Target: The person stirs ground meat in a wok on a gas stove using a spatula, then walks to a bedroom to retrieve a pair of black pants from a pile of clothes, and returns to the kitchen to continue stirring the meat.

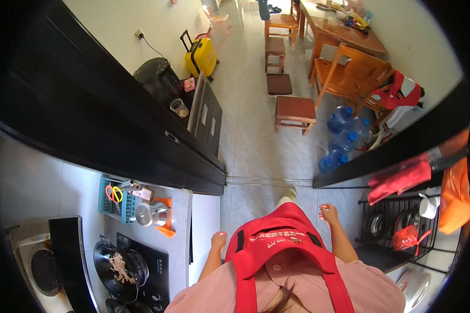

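Beside the red apron (278, 238), my left hand (219, 239) hangs near the counter's edge, its fingers curled; whether they close on anything is not visible. My right hand (328, 213) is out on the other side, holding nothing, its fingers loosely apart. To the left, a black wok (115, 270) with cooked minced food (120, 268) rests on the black gas hob (162, 254). A steel kettle (152, 213) stands on an orange cloth (167, 231), next to a blue-green basket (105, 211) with scissors (113, 193).
A sliding-door track (270, 181) crosses the floor ahead. Beyond it stand wooden stools (295, 108), blue water bottles (340, 119), a chair (340, 74), a table (348, 33) and a yellow suitcase (201, 56). A black dish rack (391, 231) is on the right.
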The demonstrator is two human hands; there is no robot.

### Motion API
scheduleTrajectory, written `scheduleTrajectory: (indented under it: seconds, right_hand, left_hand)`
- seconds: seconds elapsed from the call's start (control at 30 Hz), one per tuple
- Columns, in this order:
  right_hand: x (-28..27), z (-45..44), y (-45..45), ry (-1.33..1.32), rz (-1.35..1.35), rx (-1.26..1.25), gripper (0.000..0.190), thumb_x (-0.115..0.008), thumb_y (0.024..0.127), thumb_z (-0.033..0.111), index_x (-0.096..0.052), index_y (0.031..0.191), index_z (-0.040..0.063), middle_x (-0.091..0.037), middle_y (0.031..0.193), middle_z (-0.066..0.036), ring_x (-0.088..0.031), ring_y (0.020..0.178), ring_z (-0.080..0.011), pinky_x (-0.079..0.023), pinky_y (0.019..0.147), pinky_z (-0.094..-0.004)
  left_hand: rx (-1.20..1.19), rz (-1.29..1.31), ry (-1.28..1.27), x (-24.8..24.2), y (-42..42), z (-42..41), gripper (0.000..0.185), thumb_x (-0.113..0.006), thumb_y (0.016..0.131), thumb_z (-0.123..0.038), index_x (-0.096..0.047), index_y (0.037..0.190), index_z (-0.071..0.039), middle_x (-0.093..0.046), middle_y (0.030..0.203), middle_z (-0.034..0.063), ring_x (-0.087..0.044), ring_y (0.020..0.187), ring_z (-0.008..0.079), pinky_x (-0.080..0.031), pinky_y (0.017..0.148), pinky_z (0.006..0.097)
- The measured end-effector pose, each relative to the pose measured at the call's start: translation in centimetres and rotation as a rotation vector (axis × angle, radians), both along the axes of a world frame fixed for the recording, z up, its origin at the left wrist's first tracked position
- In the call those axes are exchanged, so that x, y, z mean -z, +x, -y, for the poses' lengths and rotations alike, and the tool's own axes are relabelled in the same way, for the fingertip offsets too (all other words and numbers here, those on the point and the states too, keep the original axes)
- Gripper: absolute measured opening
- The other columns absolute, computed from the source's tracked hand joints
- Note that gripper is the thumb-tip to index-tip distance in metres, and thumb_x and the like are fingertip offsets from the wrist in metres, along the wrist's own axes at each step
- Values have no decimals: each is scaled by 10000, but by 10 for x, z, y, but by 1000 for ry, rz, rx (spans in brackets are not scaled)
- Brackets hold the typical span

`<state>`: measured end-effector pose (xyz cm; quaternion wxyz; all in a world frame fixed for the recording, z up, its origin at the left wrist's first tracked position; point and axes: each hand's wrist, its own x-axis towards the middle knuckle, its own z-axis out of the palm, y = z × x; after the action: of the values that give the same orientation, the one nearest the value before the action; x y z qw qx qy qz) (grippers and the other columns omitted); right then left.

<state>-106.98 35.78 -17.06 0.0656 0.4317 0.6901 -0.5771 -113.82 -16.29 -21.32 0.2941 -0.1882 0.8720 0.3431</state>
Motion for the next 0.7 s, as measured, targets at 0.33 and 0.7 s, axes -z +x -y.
scheduleTrajectory:
  seconds: [0.33, 0.7]
  right_hand:
    - [43, -73, -66, 162, 779, -214, 133, -538, 824, 117, -638, 781, 39, -622, 785, -140, -657, 690, -252, -540, 537, -396]
    - [54, -199, -542, -48, 251, -59, 129, -613, 819, 147, -608, 869, 28, -615, 781, -83, -627, 606, -207, -533, 492, -337]
  left_hand:
    - [22, -54, 21, 16, -213, -69, 364, -600, 813, -362, -689, 985, -54, -677, 994, 166, -636, 965, 305, -478, 851, 373]
    - [-168, -273, 37, -56, -551, -169, 286, -575, 845, -293, -683, 927, -41, -677, 913, 155, -651, 879, 303, -498, 776, 365]
